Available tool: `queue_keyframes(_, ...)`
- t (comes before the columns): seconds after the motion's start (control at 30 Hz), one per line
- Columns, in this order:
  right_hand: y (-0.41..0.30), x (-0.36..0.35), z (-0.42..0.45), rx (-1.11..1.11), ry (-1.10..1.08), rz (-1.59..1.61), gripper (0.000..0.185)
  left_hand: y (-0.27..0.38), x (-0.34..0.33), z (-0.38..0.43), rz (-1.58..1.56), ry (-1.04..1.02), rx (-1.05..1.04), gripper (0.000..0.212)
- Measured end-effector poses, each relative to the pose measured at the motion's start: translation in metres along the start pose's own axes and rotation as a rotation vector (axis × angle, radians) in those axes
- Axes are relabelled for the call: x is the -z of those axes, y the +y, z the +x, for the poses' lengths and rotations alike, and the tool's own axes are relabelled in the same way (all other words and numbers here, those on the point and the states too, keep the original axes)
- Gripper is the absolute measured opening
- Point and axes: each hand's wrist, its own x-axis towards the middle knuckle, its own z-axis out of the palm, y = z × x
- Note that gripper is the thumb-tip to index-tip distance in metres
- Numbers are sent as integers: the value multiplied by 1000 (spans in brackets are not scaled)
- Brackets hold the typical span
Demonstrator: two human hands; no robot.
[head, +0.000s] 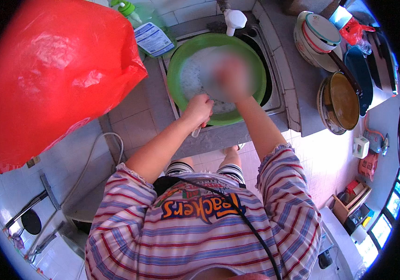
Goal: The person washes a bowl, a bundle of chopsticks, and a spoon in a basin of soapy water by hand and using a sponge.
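A green plastic basin [175,75] with sudsy water stands in a metal sink [277,87], under a white tap [235,21]. My left hand [200,110] is at the basin's near rim, its fingers curled round a small clear object [196,132] that pokes out below; what it is cannot be told. Over the suds, inside the basin, is my right hand [233,75]. That part of the picture is blurred, so its fingers and anything in them are hidden.
A green pump bottle [154,38] stands left of the basin, beside a large red plastic bag [63,70]. On the right counter are stacked bowls [322,29], a brown bowl [343,101] with dishes under it, and a dark blue tray [359,73]. A pale cable [91,164] hangs at left.
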Motion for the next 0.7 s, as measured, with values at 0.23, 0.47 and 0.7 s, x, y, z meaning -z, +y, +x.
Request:
queue_keyframes(0.23, -19, 0, 16, -311, -97, 262, 12, 4, -23, -15, -169, 137, -57, 15)
queue_keyframes(0.47, -33, -11, -7, -300, -20, -140, 13, -27, -28, -5, -163, 130, -198, 20)
queue_keyframes(0.7, -26, 10, 8, -25, -70, -68, 14, -9, -3, -12, 480, 380, -659, 22)
